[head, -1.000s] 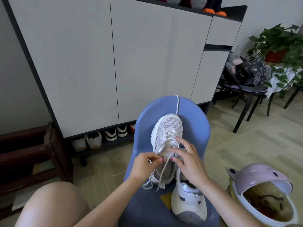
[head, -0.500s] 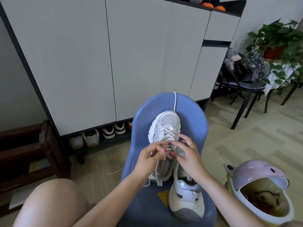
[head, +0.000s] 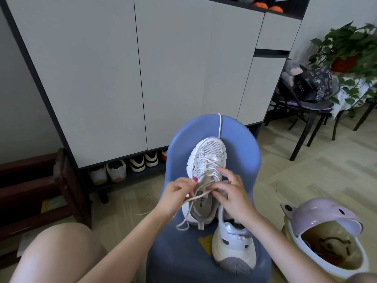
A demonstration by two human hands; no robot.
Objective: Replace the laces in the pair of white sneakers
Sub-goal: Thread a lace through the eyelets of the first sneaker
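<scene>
While the left hand [head: 177,196] and right hand [head: 232,196] each pinch a lace [head: 195,198] end above the sneaker [head: 206,170], uneven pulling may leave slack crossings.

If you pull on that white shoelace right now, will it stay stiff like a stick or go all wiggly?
Probably wiggly. The shoelace droops in loose loops off the sneaker onto the blue chair, so it looks floppy and light. Where the left hand and right hand pinch it, it runs straighter, so pulling likely tightens it.
</scene>
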